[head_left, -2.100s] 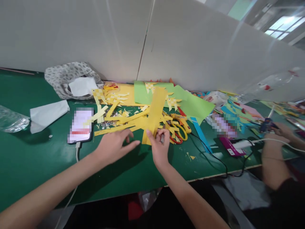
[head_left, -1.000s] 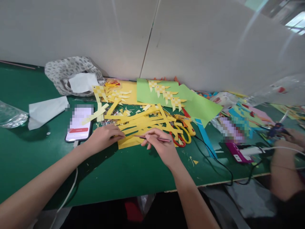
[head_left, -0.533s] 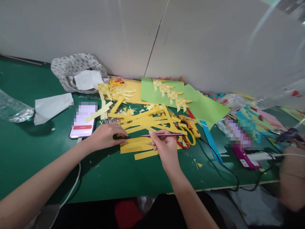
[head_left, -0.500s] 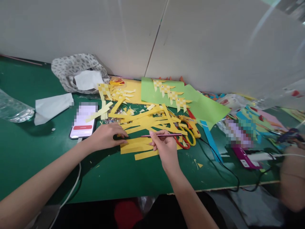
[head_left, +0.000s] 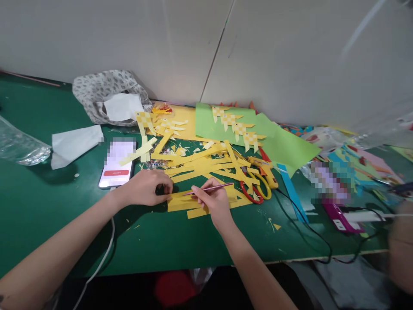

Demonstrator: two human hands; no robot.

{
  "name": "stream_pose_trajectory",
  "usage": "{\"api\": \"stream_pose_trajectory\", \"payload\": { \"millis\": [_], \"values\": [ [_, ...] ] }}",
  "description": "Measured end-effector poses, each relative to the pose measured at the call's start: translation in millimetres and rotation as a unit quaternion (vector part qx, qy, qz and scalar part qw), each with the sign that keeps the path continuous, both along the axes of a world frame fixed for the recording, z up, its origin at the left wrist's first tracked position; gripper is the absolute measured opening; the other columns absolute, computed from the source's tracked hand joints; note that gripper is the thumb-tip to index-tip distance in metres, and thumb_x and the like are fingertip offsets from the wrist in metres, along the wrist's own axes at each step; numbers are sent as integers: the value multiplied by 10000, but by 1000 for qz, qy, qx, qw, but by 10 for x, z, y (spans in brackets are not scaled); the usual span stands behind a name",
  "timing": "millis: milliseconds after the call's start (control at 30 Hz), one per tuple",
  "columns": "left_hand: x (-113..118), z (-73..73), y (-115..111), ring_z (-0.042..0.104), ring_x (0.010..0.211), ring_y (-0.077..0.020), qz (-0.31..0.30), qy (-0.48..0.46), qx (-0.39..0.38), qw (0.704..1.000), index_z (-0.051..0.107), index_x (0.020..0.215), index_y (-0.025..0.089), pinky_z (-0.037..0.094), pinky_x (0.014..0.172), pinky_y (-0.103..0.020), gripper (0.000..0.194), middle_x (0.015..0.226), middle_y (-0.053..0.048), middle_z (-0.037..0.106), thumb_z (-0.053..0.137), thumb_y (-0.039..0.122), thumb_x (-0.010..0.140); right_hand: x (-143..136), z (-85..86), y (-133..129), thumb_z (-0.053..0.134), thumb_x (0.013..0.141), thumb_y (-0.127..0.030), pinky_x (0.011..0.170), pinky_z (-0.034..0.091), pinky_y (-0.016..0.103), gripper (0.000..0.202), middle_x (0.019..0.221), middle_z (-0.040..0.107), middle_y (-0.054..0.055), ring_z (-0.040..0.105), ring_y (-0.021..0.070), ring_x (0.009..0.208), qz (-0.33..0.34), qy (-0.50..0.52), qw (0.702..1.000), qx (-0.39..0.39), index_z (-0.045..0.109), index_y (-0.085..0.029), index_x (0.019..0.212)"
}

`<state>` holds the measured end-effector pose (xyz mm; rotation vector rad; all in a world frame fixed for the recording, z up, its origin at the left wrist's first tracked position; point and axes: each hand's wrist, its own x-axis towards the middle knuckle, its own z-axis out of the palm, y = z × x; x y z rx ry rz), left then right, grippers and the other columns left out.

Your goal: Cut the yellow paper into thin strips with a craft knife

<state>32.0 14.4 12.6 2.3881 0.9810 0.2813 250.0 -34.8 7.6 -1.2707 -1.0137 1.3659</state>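
My right hand [head_left: 213, 200] is closed on a thin pink pen-like tool [head_left: 219, 187], its tip pointing left over a yellow paper strip [head_left: 177, 202]. At the left end of that strip, my left hand [head_left: 150, 187] has its thumb and fingers pinched together at the paper's edge; what lies between the fingertips is too small to make out. Behind both hands is a loose pile of yellow strips [head_left: 196, 163]. Red-handled scissors and yellow-handled scissors [head_left: 266, 191] lie right of the pile. Woven yellow paper fish [head_left: 239, 128] rest on green paper [head_left: 284, 148].
A phone [head_left: 118, 163] with a cable lies to the left, near a white cloth [head_left: 75, 144] and a patterned fabric bag [head_left: 97, 92]. To the right are a blue strip [head_left: 292, 193], a purple power bank [head_left: 342, 219], black cables and another person's arm [head_left: 402, 245].
My right hand has moved slightly left with the tool, whose tip is now lower and closer to my left hand. The fingers of my left hand have drawn together at the paper's edge.
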Motion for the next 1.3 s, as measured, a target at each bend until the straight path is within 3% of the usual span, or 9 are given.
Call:
{"api": "stream_pose_trajectory", "payload": {
  "millis": [167,433,633,833,1300],
  "values": [
    [-5,-20,0,598,679,-126,-6,-26,-18,999,633,803,224,407,605,-244,77,783,17,672,569,244,764,-28,-35,-32,781,688,-355,394,366,187,355,440,533,-77,459,75,381,-12,-16,1000,-5,461,-210,640],
    [-9,-72,45,671,712,-134,21,-85,-46,995,595,932,217,478,647,-236,163,808,17,713,589,302,794,-27,-73,79,760,702,-350,430,432,217,306,475,583,-58,525,99,410,-19,-26,999,27,488,-214,667],
    [-45,-61,55,685,743,-131,4,-79,-85,993,545,1002,226,486,706,-249,255,873,28,753,582,211,750,-81,-46,41,752,725,-351,414,421,204,296,492,593,-46,537,100,420,10,-49,998,31,502,-207,658],
    [-49,-51,55,696,729,-144,11,-79,-91,993,549,1012,229,469,684,-255,265,838,28,762,576,217,749,-127,-75,30,746,732,-376,437,447,220,303,511,615,-38,564,113,437,38,-53,998,26,500,-212,666],
    [-54,-62,47,703,710,-141,47,-62,-94,993,556,984,251,471,681,-255,271,790,72,764,628,222,725,-126,-87,27,739,750,-327,451,443,212,283,517,603,-47,562,98,445,34,-58,997,32,495,-209,668]
  ]
}}
